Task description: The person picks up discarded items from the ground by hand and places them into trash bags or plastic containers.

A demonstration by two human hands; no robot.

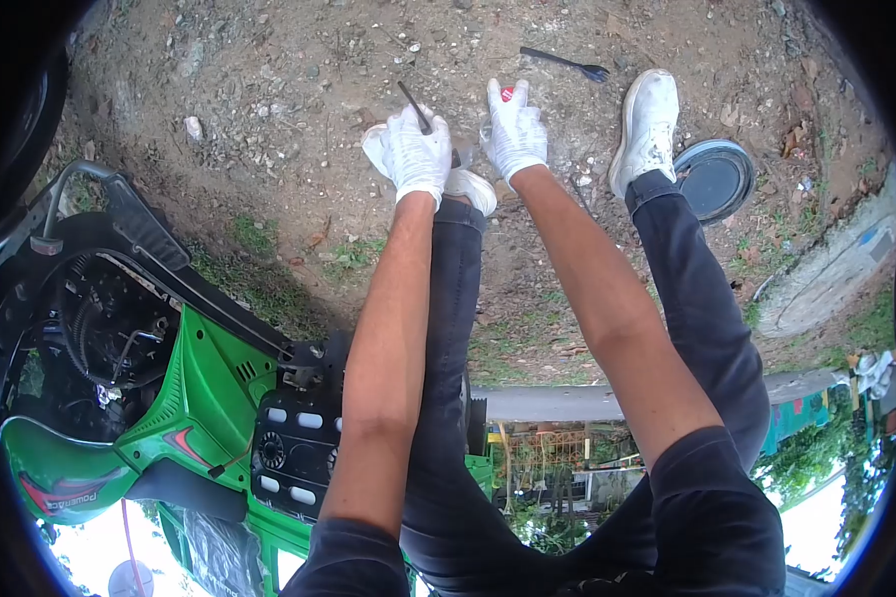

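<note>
My left hand (418, 154), in a thin white glove, is closed around a slim dark rod (411, 101), whose end sticks up past the fingers. What the rod belongs to is hidden by the glove. My right hand (517, 137), gloved the same way, grips something with a round red top (508, 94) bearing a white mark. That top shows between two fingers, and the rest is covered. Both hands are low over the ground, close together near the toe of my left white shoe (474, 189).
A black fork-shaped tool (565, 64) lies on the stony dirt beyond my hands. Right of my right shoe (650, 124) rests a round dark pan-like container (715, 181). A green vehicle (204, 383) with black parts stands at left; a concrete block (831, 274) is at right.
</note>
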